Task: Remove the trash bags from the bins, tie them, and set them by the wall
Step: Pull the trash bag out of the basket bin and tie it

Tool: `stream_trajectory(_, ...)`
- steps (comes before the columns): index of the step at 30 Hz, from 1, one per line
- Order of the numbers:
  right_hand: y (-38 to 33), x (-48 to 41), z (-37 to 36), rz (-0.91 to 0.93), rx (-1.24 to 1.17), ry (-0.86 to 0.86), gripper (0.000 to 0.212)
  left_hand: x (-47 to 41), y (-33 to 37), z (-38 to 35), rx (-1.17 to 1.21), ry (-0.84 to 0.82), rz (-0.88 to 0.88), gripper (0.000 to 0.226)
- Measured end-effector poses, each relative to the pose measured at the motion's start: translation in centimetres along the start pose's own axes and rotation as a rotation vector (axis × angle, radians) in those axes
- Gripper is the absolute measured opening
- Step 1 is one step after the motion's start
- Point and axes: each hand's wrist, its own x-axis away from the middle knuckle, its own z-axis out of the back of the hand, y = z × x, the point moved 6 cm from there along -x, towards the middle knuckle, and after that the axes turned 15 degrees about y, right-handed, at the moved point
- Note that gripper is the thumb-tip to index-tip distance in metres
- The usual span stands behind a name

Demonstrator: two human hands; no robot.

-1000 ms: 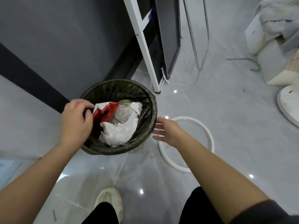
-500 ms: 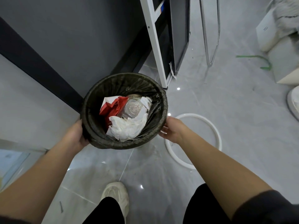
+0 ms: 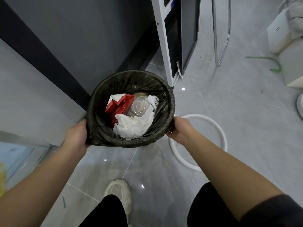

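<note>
The left hand (image 3: 77,136) and right hand (image 3: 179,130) have closed on the bag (image 3: 101,102), gripping its rolled rim. The film looks thin, soft and light; lift there.

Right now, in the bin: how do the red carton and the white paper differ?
The red carton is red and white with stiff creased faces; the white paper is plain white and softly crumpled. The carton lies left in the bag; the paper lies nearest the person. Both are crushed and lie against the clear bottle.
</note>
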Motion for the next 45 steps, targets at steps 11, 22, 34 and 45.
stream_trajectory(11,2.3,1.4,1.5,-0.141,0.386,-0.357,0.018,5.4,0.3,0.4,-0.122,-0.147,-0.052,0.010)
stream_trajectory(22,-0.4,2.7,3.5,-0.077,0.137,-0.263,0.022,8.3,2.4,-0.8,0.179,-0.295,0.056,0.015)
stream_trajectory(34,-6.9,4.0,1.5,0.509,-0.199,-0.196,0.022,4.6,6.4,0.8,0.134,-0.005,-0.311,0.023)
stream_trajectory(45,-9.0,2.0,-2.3,0.499,0.471,0.024,0.054,-0.5,6.6,-2.3,-0.373,-0.100,-0.011,0.050)
